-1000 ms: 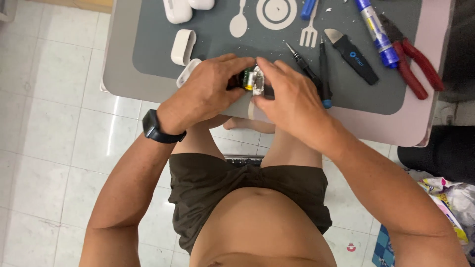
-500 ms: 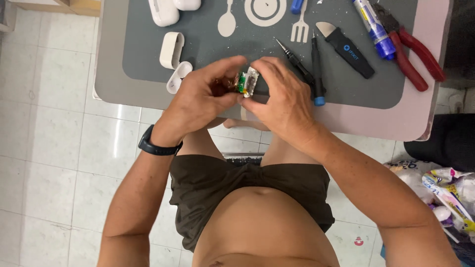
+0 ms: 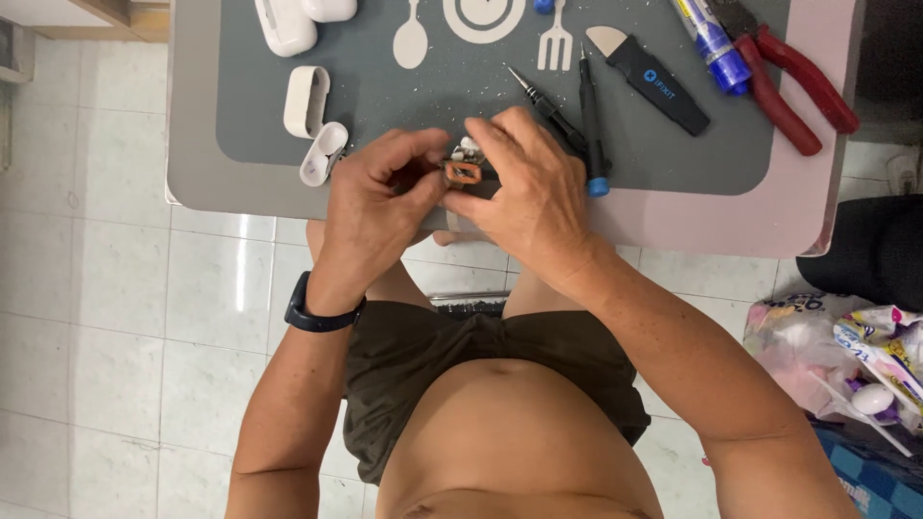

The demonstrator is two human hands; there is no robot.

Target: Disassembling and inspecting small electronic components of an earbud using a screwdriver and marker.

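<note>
Orange-ringed part (image 3: 462,172) between both hands

Fingers of the left hand (image 3: 380,207) and right hand (image 3: 527,197) hide most of a small orange-rimmed part (image 3: 462,173), too small to identify. The picture's top edge cuts off the white earbud case (image 3: 285,24), blue marker (image 3: 710,34) and red-handled pliers (image 3: 793,82).

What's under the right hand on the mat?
The right hand and left hand pinch a small part with an orange ring. Two screwdrivers run partly beneath it; the mat there is covered.
</note>
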